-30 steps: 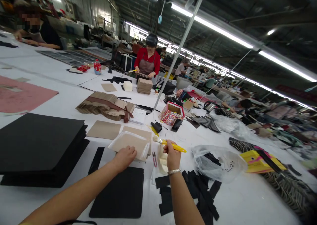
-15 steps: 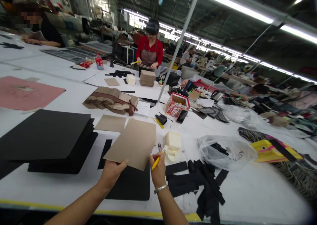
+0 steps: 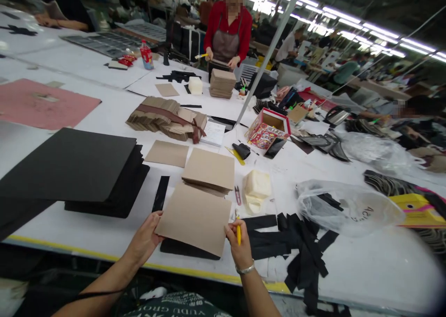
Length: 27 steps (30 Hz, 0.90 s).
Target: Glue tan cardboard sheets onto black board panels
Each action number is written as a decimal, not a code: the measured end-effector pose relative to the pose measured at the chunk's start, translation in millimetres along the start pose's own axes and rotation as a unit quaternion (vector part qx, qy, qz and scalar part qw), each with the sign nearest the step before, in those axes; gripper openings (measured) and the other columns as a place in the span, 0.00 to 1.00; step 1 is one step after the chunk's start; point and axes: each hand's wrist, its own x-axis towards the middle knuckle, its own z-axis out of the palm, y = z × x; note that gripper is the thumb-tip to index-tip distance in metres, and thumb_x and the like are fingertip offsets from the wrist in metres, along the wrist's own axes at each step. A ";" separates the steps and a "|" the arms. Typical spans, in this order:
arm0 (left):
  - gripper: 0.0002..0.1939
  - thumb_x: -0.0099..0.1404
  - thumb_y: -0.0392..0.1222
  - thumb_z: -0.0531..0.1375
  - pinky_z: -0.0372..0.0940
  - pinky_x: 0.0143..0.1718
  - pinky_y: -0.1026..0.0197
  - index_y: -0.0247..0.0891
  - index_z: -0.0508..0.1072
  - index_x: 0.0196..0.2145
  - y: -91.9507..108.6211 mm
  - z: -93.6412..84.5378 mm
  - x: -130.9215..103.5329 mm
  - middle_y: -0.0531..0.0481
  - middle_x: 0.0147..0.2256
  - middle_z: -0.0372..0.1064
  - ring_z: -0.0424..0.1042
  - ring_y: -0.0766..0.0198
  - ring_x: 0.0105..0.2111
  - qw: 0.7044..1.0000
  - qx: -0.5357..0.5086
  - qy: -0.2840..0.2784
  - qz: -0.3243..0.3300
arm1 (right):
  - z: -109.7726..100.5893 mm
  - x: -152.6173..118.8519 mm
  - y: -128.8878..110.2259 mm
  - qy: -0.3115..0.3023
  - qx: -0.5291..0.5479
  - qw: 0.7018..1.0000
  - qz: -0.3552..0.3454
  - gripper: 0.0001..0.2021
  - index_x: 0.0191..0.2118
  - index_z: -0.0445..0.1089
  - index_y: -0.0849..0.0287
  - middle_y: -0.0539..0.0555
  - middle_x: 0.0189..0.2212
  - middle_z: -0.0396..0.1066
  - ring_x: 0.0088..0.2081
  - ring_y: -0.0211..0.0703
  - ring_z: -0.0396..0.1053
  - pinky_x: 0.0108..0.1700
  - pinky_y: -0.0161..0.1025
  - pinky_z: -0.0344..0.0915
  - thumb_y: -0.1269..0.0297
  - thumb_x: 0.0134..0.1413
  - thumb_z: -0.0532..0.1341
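Note:
A tan board (image 3: 195,217) is held by its left edge in my left hand (image 3: 149,235), fingers closed on it. My right hand (image 3: 239,242) pinches the board's right edge and also holds a yellow-handled tool (image 3: 239,233). Under the board lies a black sheet (image 3: 190,250), mostly covered. Just beyond it stands a stack of tan boards (image 3: 209,168), with a single tan piece (image 3: 167,153) to its left. A black strip (image 3: 161,194) lies near my left hand. Small snips (image 3: 237,195) and a cream block (image 3: 257,187) lie beyond my right hand.
A tall pile of black sheets (image 3: 80,168) is at the left. Black strips (image 3: 303,247) and a plastic bag (image 3: 344,208) lie at the right. Farther back are a red patterned box (image 3: 268,128), a slanting pole (image 3: 268,54) and a person in red (image 3: 228,33).
The view has tilted down. The tan board has come nearer to the table's front edge, over the black sheet, and the stack of tan boards behind it now shows.

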 end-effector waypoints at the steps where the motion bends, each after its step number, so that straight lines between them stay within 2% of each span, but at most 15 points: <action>1: 0.21 0.57 0.58 0.51 0.65 0.31 0.62 0.38 0.67 0.38 -5.4 -6.2 5.7 0.49 0.33 0.70 0.69 0.61 0.33 0.999 0.047 0.013 -0.011 | -1.9 -1.7 7.2 -0.021 -0.008 1.000 0.008 0.12 0.35 0.55 0.56 0.47 0.25 0.64 0.26 0.36 0.64 0.29 0.34 0.63 0.55 0.51 0.56; 4: 0.21 0.55 0.58 0.53 0.62 0.31 0.64 0.36 0.69 0.30 -24.0 -16.3 23.0 0.51 0.26 0.69 0.67 0.61 0.30 0.974 0.226 0.029 -0.004 | -1.5 -3.4 30.7 -0.037 -0.080 0.996 0.018 0.12 0.34 0.55 0.56 0.48 0.25 0.63 0.27 0.38 0.64 0.32 0.36 0.63 0.54 0.51 0.56; 7: 0.20 0.57 0.56 0.50 0.60 0.33 0.64 0.37 0.69 0.26 -37.6 -17.0 39.1 0.51 0.26 0.67 0.66 0.61 0.31 0.924 0.378 0.034 0.050 | 6.4 -0.5 53.3 -0.016 -0.193 0.981 0.021 0.11 0.32 0.55 0.56 0.48 0.24 0.63 0.25 0.39 0.64 0.30 0.37 0.61 0.53 0.52 0.53; 10: 0.19 0.60 0.52 0.47 0.57 0.33 0.64 0.38 0.66 0.22 -42.4 -15.7 52.8 0.51 0.24 0.65 0.65 0.62 0.29 0.874 0.477 0.018 0.090 | 14.5 4.9 71.6 0.000 -0.267 0.964 0.002 0.11 0.31 0.56 0.56 0.49 0.23 0.62 0.23 0.40 0.63 0.28 0.37 0.59 0.53 0.54 0.50; 12: 0.19 0.60 0.51 0.46 0.55 0.32 0.65 0.38 0.64 0.20 -42.9 -15.3 60.3 0.51 0.22 0.63 0.63 0.63 0.27 0.856 0.508 0.010 0.095 | 17.6 8.2 81.1 0.006 -0.289 0.957 -0.010 0.11 0.31 0.57 0.55 0.49 0.23 0.62 0.22 0.41 0.63 0.27 0.37 0.59 0.54 0.54 0.49; 14: 0.19 0.60 0.51 0.47 0.54 0.30 0.65 0.38 0.63 0.19 -43.4 -15.2 66.5 0.52 0.21 0.61 0.62 0.64 0.26 0.852 0.516 0.007 0.082 | 19.1 10.6 88.3 0.006 -0.300 0.954 -0.016 0.11 0.31 0.57 0.55 0.49 0.22 0.62 0.21 0.41 0.63 0.25 0.37 0.58 0.54 0.54 0.49; 18: 0.19 0.58 0.51 0.48 0.51 0.26 0.66 0.38 0.62 0.17 -48.2 -15.6 76.0 0.54 0.18 0.59 0.60 0.65 0.23 0.864 0.501 0.016 0.041 | 20.6 12.6 96.2 0.003 -0.305 0.952 -0.018 0.11 0.32 0.58 0.55 0.49 0.21 0.62 0.21 0.43 0.63 0.24 0.38 0.57 0.53 0.55 0.49; 27: 0.18 0.57 0.51 0.49 0.50 0.24 0.66 0.37 0.63 0.17 -63.1 -22.4 86.4 0.55 0.17 0.59 0.60 0.66 0.22 0.875 0.483 0.037 0.013 | 26.3 16.0 98.7 0.004 -0.321 0.947 -0.024 0.12 0.32 0.58 0.56 0.50 0.23 0.63 0.24 0.43 0.65 0.27 0.38 0.58 0.53 0.56 0.48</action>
